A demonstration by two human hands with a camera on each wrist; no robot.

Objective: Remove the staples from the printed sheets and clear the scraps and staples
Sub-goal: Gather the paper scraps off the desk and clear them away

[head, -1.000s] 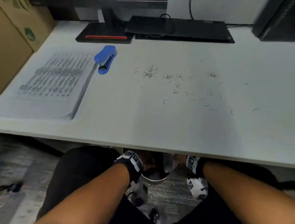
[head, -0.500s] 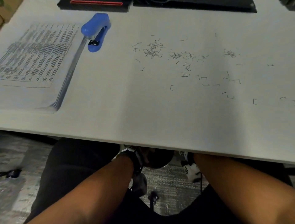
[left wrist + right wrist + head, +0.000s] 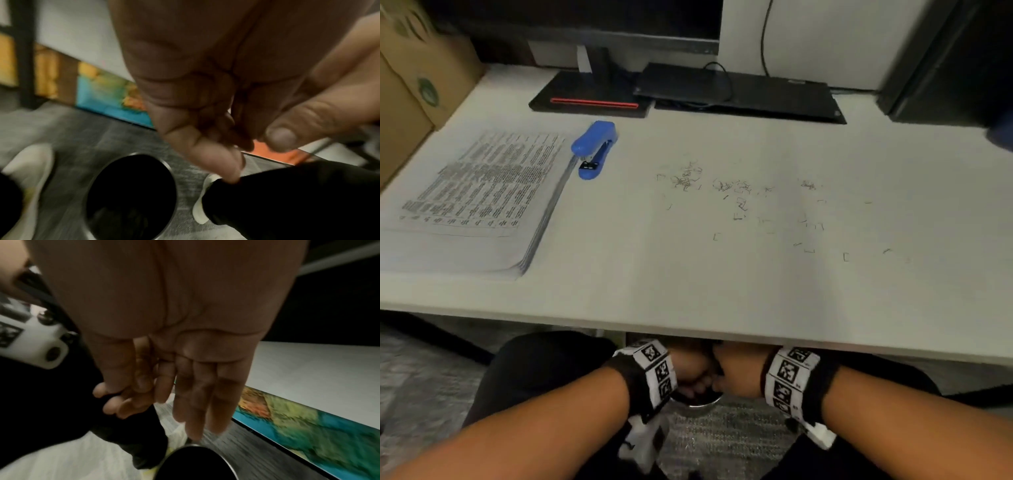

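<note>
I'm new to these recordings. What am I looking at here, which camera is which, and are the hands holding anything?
No machine here: a person wears one camera on the head and one on each wrist. The head view looks down at a white desk with a stack of printed sheets, a blue stapler and loose staples. Both hands are below the desk edge, over a round bin. The left hand has its fingers curled together; whether it pinches anything is unclear. The right hand hangs with straight fingers and holds nothing.
</note>
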